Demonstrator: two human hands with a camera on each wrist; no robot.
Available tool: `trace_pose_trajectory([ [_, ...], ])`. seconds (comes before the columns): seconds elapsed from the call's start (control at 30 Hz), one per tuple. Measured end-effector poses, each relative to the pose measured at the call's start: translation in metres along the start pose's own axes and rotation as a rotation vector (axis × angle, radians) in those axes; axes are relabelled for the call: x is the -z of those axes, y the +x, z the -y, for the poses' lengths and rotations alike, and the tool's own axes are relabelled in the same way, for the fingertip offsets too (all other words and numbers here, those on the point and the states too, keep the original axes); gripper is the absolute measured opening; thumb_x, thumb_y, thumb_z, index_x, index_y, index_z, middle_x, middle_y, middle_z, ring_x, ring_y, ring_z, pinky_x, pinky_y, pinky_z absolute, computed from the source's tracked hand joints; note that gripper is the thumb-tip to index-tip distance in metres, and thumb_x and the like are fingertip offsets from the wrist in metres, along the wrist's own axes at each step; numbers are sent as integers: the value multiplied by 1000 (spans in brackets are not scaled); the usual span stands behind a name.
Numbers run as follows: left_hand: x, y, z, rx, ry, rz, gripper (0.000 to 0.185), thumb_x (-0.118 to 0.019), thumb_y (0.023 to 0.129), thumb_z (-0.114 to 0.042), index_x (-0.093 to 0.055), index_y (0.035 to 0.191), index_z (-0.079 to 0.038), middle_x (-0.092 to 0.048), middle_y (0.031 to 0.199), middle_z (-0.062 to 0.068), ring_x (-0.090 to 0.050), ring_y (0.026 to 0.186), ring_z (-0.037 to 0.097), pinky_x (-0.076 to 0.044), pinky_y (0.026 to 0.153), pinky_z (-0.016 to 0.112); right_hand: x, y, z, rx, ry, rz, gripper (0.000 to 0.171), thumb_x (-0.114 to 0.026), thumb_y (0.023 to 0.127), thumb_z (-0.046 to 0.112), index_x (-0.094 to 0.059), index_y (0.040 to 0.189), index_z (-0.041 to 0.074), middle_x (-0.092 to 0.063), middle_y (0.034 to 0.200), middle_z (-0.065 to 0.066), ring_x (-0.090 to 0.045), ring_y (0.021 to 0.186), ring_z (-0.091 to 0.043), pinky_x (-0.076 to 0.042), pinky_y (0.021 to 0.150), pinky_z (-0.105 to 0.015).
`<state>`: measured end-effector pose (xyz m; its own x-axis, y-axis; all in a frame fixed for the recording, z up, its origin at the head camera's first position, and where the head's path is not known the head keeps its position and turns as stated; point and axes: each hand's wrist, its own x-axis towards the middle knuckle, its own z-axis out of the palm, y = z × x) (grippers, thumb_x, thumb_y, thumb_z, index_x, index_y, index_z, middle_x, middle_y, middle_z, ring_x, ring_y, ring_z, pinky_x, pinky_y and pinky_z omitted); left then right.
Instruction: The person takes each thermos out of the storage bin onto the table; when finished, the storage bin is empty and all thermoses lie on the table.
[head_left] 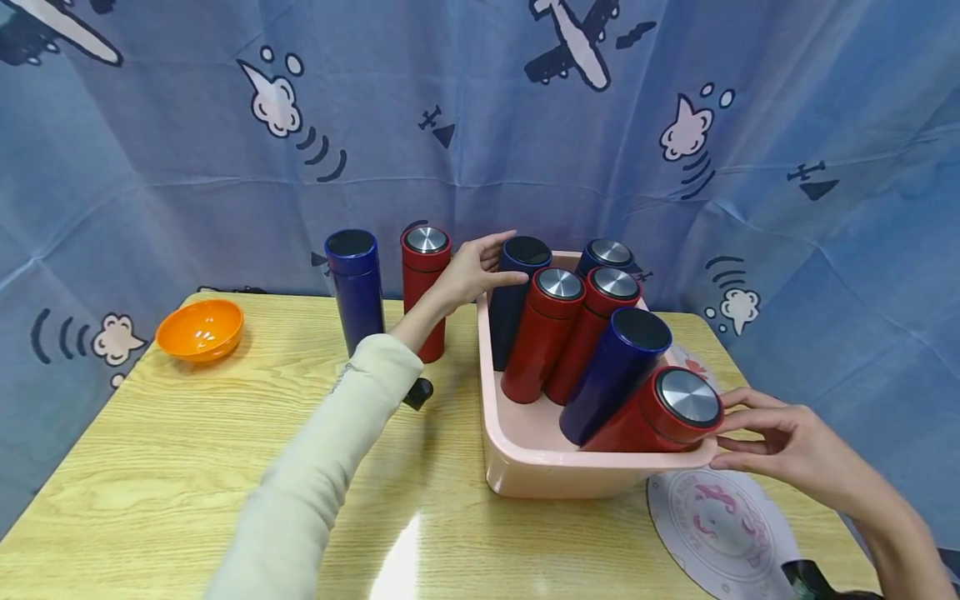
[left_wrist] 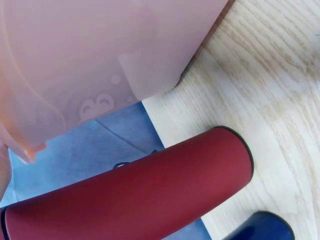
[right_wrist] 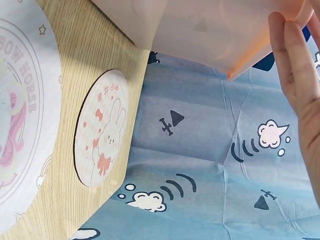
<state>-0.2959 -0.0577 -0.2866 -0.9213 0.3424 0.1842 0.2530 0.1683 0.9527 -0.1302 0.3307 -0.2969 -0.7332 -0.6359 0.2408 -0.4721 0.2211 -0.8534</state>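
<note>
Head: my left hand (head_left: 471, 271) reaches, fingers relaxed, touching the dark blue flask (head_left: 516, 298) at the pink tub's (head_left: 570, 471) far-left corner; my right hand (head_left: 780, 442) rests straight fingers on the tub's near-right rim | Left wrist: red flask (left_wrist: 135, 197) stands beside the tub | Right wrist: fingertips (right_wrist: 292, 60) against the tub wall.
</note>
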Motion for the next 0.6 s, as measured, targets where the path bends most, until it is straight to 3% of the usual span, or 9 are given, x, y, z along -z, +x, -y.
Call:
trace_pose_trajectory([
  [0.33,2,6,-1,7,34,45,72,-74,84,-8,-39,147,-11,-43,147,10,-41,135,21,-38,107,29,1,2,0,29,27,11,41,-63,72,-29,-66,108,-10,-55,120,-5,-60,100,-8,-56,68,-22],
  [0.6,-1,9,1,-59,26,14,59,-75,81,-1,-52,135,-2,-62,125,14,-59,117,20,-46,98,26,0,1,1,13,40,9,40,-62,73,-28,-65,109,-10,-55,121,-3,-58,106,-7,-57,70,-23],
])
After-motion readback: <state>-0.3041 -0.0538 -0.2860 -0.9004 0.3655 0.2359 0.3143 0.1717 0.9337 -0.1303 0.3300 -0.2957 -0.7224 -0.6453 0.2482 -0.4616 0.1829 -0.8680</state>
